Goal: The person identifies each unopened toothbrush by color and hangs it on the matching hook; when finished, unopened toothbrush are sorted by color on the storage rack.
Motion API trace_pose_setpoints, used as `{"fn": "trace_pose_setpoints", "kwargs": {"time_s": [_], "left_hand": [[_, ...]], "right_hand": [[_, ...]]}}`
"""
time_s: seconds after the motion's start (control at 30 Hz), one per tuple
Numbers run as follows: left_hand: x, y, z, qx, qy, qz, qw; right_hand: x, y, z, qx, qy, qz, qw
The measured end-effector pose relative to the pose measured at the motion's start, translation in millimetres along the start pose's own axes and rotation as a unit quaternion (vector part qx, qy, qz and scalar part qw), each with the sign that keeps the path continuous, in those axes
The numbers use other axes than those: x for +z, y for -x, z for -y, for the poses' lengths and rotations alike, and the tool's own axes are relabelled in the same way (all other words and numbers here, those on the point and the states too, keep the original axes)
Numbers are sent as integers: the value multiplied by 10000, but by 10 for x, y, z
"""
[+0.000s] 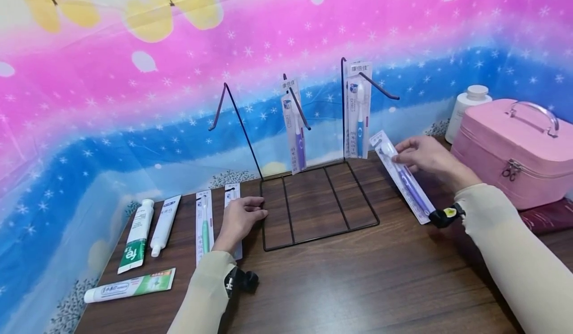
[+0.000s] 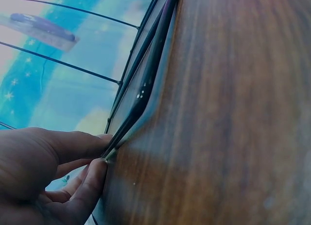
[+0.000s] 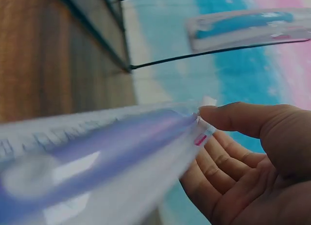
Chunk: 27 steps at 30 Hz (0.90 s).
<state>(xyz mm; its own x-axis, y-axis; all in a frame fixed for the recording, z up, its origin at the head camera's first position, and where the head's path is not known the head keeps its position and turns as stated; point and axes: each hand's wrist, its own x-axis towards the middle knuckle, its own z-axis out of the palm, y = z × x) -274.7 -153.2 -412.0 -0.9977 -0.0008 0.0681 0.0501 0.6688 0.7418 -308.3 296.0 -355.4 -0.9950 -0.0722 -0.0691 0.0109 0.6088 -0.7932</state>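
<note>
My right hand [image 1: 427, 157] pinches a packaged purple toothbrush [image 1: 409, 184] by its edge, tilted above the table right of the rack; in the right wrist view, the thumb presses on the package [image 3: 121, 162]. A black wire rack [image 1: 311, 242] stands with its base flat on the table. The left hand [image 1: 241, 219] pinches the base's left wire, as the left wrist view shows with the thumb and a finger meeting on the wire [image 2: 146, 84]. A packaged purple toothbrush [image 1: 299, 145] hangs on the middle hook, and packaged blue ones [image 1: 360, 120] hang on the right hook. The left hook [image 1: 219, 107] is bare.
Packaged toothbrushes, one green [image 1: 205, 229] and one partly behind my left hand [image 1: 233, 192], lie left of the rack. Three toothpaste tubes [image 1: 139, 232] lie farther left. A pink case [image 1: 515, 150] and a white bottle [image 1: 467, 107] stand at the right. A patterned cloth [image 1: 268, 35] hangs behind.
</note>
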Motion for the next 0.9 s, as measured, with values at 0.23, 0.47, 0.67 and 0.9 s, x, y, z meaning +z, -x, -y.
{"fn": "trace_pose_setpoints", "kwargs": {"time_s": [0.23, 0.47, 0.67, 0.9], "left_hand": [[-17, 7, -12, 20, 2, 51, 10000], [-10, 5, 13, -4, 78, 67, 9999], [-12, 12, 10, -38, 89, 66, 9999], [-17, 8, -3, -34, 52, 52, 10000]], "right_hand": [[-185, 128, 143, -297, -684, -404, 9964], [-240, 219, 299, -556, -538, -764, 9941], [-279, 353, 445, -931, -698, -1102, 9871], [-404, 546, 616, -1351, -922, -1361, 9771]]}}
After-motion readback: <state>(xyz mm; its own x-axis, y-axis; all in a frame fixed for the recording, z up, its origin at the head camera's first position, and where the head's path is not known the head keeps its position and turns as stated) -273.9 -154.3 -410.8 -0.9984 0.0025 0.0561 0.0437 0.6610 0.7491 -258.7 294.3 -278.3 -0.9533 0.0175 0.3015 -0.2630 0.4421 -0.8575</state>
